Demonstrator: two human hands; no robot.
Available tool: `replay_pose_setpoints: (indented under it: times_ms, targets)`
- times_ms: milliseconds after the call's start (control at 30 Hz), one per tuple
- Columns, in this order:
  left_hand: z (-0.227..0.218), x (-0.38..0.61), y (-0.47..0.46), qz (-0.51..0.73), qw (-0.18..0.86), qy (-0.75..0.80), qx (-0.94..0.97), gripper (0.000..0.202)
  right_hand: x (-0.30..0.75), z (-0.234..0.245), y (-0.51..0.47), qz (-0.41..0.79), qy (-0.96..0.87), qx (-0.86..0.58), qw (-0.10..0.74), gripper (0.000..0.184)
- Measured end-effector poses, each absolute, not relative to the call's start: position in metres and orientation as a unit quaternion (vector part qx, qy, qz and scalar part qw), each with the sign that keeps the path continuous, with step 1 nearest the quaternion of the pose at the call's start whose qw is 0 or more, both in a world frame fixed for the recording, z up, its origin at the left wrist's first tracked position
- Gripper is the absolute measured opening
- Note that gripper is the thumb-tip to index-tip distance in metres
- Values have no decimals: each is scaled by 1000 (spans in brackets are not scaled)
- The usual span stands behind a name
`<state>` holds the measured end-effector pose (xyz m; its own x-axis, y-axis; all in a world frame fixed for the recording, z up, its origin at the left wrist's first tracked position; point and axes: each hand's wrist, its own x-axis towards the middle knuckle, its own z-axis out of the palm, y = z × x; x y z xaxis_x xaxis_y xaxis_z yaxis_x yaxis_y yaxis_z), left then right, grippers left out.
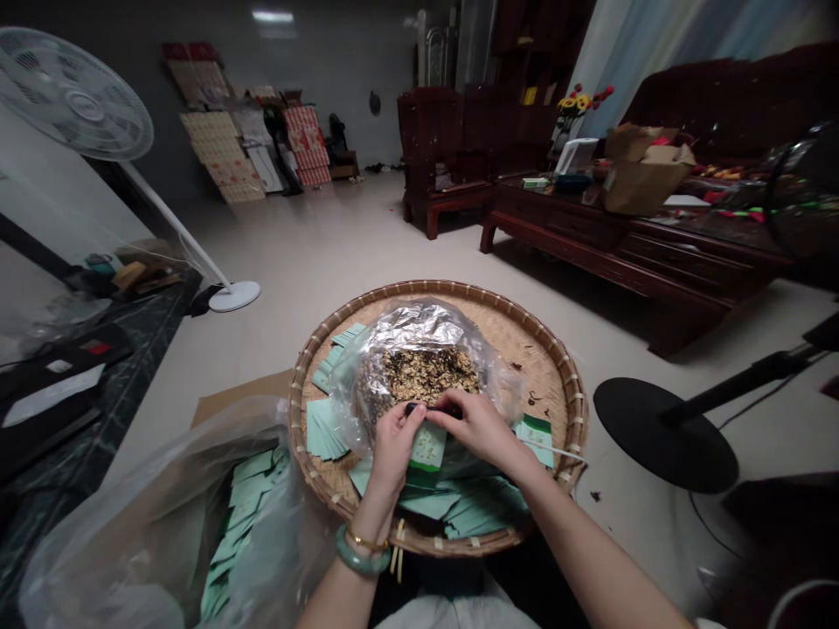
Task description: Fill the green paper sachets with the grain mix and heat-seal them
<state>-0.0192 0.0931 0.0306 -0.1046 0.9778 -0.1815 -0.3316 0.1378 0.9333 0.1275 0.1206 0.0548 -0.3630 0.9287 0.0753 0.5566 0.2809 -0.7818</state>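
Both my hands are over a round woven bamboo tray (573, 384). My left hand (395, 441) and my right hand (475, 426) are closed, pinching the top of a small pale-green paper packet (427, 450) with a darker green lower band. A slim black object (412, 408) shows at my left thumb and runs along the packet's top; its kind is unclear. Just beyond my fingers, an open clear plastic bag with a silvery lining (426, 328) holds a dry, brown and tan loose mixture (429, 371). Several pale-green packets (324, 430) lie around the bag.
A large clear plastic bag (150, 489) with several green packets stands left of the tray. A white cord (557, 452) crosses the tray's right rim. Beyond are a white standing fan (234, 295), a black round stand base (665, 434) and a dark wooden table (590, 231).
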Motion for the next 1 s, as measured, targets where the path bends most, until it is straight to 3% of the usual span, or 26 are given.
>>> replay_pose_setpoints:
  times_ms: [1000]
  targets:
    - [24,-21,94,561,576,488,339,32,126,50,120,325,-752,-503,275,23]
